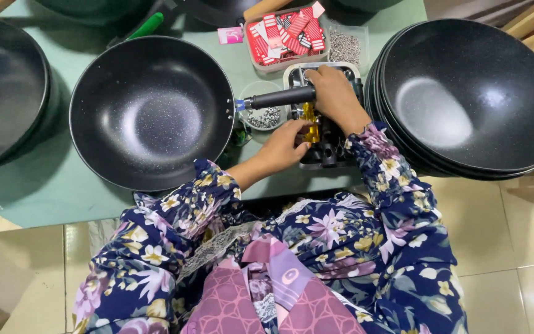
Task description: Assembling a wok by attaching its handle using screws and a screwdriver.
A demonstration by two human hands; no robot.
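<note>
The black speckled wok (151,111) lies on the green table (44,179) at nine o'clock of the hands — right hand (335,93) closed around its dark handle (279,98), left hand (288,143) pinching a yellow tool (309,117).

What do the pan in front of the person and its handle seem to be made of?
The pan looks like metal with a dark speckled non-stick coating: tiny pale flecks, soft sheen. Its handle, held by the right hand, appears to be matte black plastic, though this is uncertain.
</note>
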